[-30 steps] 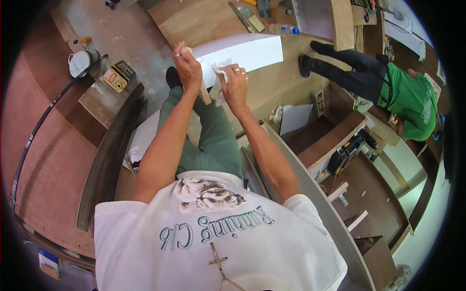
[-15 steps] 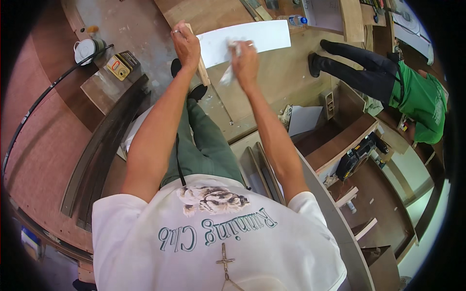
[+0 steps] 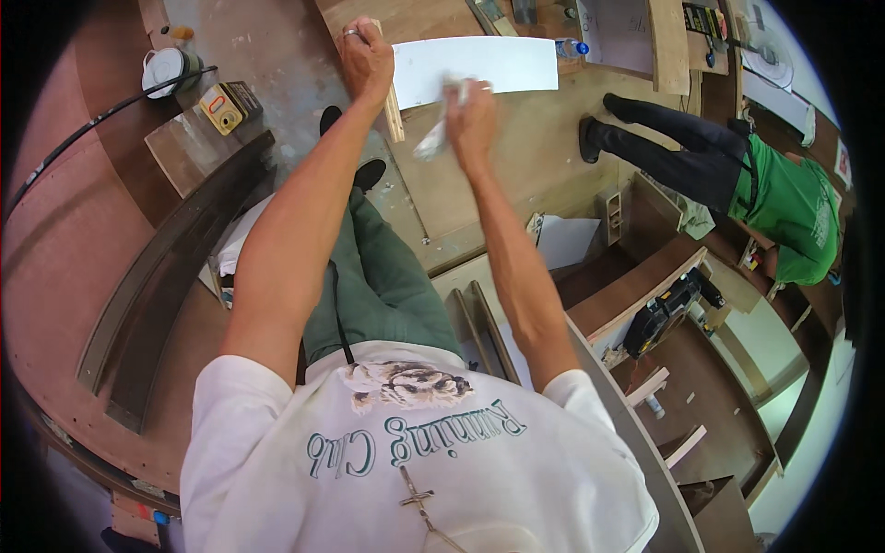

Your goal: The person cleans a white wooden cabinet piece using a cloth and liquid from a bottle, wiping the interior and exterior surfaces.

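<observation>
A long white panel (image 3: 512, 64) lies on a plywood surface (image 3: 516, 138) at the top middle. At its left end, my left hand (image 3: 367, 57) is closed on a pale wooden piece (image 3: 396, 127) that stands out below the panel's corner. My right hand (image 3: 470, 115) grips a crumpled white cloth (image 3: 430, 140) at the panel's lower edge; both are smeared by motion, and part of the cloth hangs below the fingers. A water bottle (image 3: 570, 46) lies just right of the panel.
A co-worker (image 3: 784, 203) in a green shirt and dark trousers is at the right, above cabinet frames and a black power tool (image 3: 664, 313). At the left are a white pot (image 3: 161, 72), a metal can (image 3: 226, 106), a hose (image 3: 83, 134) and dark curved strips (image 3: 175, 258).
Both hands and the panel appear higher in the picture than a second ago. My right hand with the cloth has shifted rightward along the panel, away from my left hand.
</observation>
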The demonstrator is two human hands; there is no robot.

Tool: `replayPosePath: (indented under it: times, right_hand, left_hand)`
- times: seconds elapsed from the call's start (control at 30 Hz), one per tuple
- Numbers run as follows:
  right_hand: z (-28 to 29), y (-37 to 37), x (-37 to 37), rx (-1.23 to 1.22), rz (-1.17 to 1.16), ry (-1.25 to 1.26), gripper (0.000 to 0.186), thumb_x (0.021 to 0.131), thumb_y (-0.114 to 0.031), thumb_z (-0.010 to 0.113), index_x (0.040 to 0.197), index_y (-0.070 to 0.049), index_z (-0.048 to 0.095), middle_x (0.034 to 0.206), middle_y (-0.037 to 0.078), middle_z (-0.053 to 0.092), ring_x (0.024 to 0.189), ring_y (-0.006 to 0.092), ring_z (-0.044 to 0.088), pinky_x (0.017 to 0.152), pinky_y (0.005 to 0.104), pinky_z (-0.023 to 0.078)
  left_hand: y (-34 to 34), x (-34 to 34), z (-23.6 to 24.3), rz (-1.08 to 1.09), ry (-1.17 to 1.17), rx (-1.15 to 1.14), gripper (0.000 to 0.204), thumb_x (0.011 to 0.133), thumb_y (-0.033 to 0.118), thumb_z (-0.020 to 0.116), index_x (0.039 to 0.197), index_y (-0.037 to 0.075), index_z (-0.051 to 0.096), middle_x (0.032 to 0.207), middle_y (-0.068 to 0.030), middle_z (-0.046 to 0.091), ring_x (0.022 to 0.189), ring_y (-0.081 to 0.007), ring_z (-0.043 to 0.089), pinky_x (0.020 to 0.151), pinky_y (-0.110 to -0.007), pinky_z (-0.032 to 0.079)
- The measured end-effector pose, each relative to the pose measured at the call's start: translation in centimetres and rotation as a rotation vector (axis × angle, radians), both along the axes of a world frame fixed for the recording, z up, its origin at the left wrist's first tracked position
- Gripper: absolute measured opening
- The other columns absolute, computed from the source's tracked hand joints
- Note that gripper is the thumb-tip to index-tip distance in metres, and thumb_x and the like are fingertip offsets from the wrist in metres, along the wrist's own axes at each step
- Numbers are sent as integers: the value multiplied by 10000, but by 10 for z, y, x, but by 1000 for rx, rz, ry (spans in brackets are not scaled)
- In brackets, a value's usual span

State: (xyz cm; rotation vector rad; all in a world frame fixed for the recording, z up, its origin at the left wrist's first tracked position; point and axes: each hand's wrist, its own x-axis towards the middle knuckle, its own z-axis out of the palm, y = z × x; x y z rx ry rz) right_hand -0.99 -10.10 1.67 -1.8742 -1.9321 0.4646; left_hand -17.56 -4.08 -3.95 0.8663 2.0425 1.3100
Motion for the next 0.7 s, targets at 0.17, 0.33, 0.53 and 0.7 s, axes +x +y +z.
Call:
replayPosePath:
  times: [0.17,0.33,0.53,0.7]
  right_hand:
    - [2,-18,-19,-27,185,106,200,908,-177,706,980,9,687,994,233,646,949,427,634,832,510,504]
    - [-2,1,10,-39,25,-18,232,910,-212,709,980,9,691,976,241,661,900,435,646,793,519,504]
    - [10,-21,-26,-67,204,88,204,894,-171,722,984,10,696,960,242,648,894,426,635,786,508,492]
    - [8,-15,-1,-149,63,53,198,888,-157,715,1013,-6,694,1002,229,646,935,432,634,816,521,499]
  left_hand:
    - [2,-2,3,27,-31,-8,459,1043,351,401,1138,-22,651,1162,-246,656,1193,-405,559,1052,-464,418]
    - [0,2,8,41,-56,-22,458,1045,350,411,1140,-29,650,1212,-231,646,1175,-408,578,1034,-471,436]
    - [-4,0,7,16,-21,-42,456,1046,364,413,1136,-13,653,1166,-250,648,1126,-427,600,1000,-481,457]
    - [0,2,11,27,-42,-29,456,1050,362,402,1138,-9,652,1151,-250,649,1114,-429,598,992,-484,457]
